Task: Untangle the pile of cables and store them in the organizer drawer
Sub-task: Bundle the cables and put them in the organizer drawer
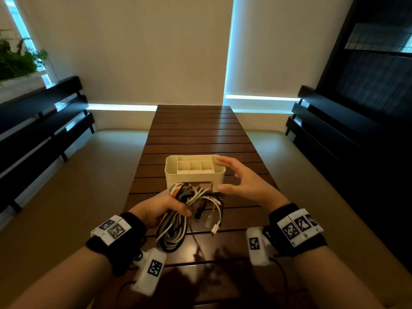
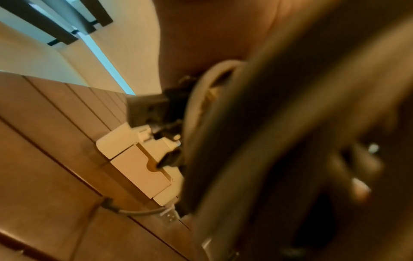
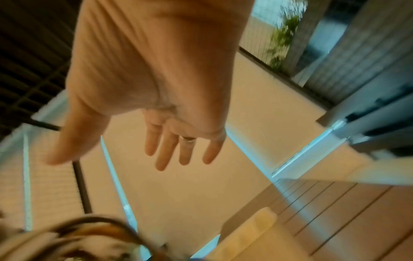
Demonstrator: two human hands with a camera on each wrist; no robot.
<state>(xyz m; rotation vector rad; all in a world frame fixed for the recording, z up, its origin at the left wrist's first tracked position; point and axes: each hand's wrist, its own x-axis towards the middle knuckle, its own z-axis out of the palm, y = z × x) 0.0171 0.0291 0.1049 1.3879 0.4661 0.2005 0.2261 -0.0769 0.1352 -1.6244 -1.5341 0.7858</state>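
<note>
A tangled bundle of white, grey, black and orange cables (image 1: 189, 208) hangs above the slatted wooden table (image 1: 196, 134), gripped by my left hand (image 1: 162, 208). Loose plug ends (image 1: 214, 228) dangle on its right. The cables (image 2: 257, 141) fill the left wrist view, blurred. Just behind stands a cream organizer (image 1: 194, 172) with open top compartments and a front drawer (image 1: 206, 185), also in the left wrist view as the organizer (image 2: 138, 162). My right hand (image 1: 240, 177) hovers beside the organizer's right end, fingers spread, holding nothing. The right wrist view shows that hand (image 3: 170, 137) with straight fingers.
Dark slatted benches (image 1: 44, 121) run along both sides of the table, over a beige floor. A plant (image 1: 15, 61) stands at the far left. A thin cable (image 2: 134, 211) lies on the table next to the organizer.
</note>
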